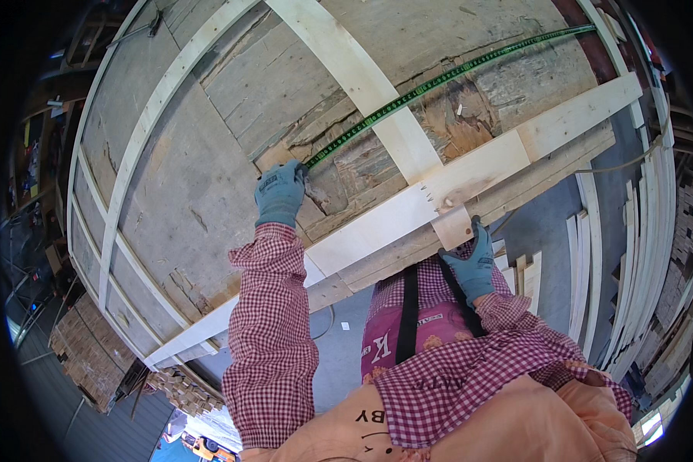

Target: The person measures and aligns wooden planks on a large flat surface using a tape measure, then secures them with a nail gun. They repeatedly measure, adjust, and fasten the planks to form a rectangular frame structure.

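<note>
A green tape measure blade [431, 86] runs across the worn plywood surface up to the frame's far right edge. My left hand [280, 194], in a blue-grey work glove, is closed on the near end of the tape measure; any case is hidden under the fingers. A long pale wooden strip [377, 233] crosses in front of me, joined by a cross strip [389, 138] that passes under the tape. My right hand [473, 263], gloved alike, grips the end of a short wood piece [453, 226] that juts toward me, thumb and fingers on either side.
A rough board [389, 260] lies along the near edge below the pale strip. Long wooden strips [630, 285] lie on the floor at right, near a loose cable [627, 162]. Stacked wood [92, 346] stands at the lower left.
</note>
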Motion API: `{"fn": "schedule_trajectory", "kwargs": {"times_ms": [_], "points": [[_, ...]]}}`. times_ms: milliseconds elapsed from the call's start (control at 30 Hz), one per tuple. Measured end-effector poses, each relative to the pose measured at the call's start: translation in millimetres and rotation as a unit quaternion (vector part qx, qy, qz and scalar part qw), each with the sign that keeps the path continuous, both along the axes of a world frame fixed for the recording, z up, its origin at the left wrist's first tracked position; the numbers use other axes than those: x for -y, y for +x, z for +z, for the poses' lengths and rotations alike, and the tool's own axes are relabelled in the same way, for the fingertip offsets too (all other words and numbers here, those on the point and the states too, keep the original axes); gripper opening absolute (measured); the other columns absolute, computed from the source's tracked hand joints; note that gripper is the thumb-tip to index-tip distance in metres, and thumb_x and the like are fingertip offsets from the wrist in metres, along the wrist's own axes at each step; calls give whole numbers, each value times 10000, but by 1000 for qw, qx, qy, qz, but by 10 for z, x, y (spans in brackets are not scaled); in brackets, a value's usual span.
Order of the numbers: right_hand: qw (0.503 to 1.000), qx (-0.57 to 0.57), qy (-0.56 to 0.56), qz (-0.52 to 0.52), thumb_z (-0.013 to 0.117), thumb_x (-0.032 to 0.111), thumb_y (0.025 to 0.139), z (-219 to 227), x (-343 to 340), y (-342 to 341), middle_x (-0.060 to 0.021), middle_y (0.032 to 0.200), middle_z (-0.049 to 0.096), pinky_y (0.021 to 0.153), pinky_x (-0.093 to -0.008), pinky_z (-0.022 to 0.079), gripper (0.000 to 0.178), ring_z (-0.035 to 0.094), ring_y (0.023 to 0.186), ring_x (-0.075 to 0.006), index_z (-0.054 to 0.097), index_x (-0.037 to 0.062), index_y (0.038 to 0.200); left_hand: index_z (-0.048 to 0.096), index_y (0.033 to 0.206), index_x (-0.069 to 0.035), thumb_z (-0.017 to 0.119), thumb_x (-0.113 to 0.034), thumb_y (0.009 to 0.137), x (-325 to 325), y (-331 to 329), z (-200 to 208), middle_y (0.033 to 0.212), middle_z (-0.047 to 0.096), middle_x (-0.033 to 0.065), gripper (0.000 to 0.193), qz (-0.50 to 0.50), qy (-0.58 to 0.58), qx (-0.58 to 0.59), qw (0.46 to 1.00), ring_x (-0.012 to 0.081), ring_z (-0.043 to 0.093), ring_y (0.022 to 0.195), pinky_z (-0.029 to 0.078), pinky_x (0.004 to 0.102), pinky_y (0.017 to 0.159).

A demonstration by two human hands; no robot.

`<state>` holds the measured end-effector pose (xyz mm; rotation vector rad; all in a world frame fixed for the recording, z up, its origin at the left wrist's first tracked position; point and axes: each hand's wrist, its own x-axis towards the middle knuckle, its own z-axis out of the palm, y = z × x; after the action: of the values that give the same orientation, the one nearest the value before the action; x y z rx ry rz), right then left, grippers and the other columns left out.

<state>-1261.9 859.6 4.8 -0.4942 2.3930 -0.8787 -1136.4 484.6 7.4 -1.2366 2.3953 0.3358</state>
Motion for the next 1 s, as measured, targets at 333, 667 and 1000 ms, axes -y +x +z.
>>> {"fn": "schedule_trajectory", "kwargs": {"times_ms": [333,667,1000], "points": [[1000,2,9,4,849,211,607,66,41,-10,-198,1219,417,979,-401,423,949,461,1144,-340,345,25,1389,663,1058,-191,499,-316,923,-32,-8,43,995,659,117,247,-9,-16,-16,1000,320,638,903,505,427,787],[999,15,37,18,846,249,615,84,27,-19,-216,1265,393,1005,-426,392,931,423,1195,-377,355,45,1379,668,1030,-191,517,-322,915,-89,17,9,977,654,126,231,-13,-46,-40,998,321,625,892,494,432,781],[997,-8,61,46,851,267,612,91,18,-10,-228,1298,376,1027,-443,371,944,380,1244,-404,350,49,1382,665,1025,-197,555,-296,897,-213,54,-28,943,635,114,196,-7,-97,-64,993,317,600,891,479,436,781]]}}
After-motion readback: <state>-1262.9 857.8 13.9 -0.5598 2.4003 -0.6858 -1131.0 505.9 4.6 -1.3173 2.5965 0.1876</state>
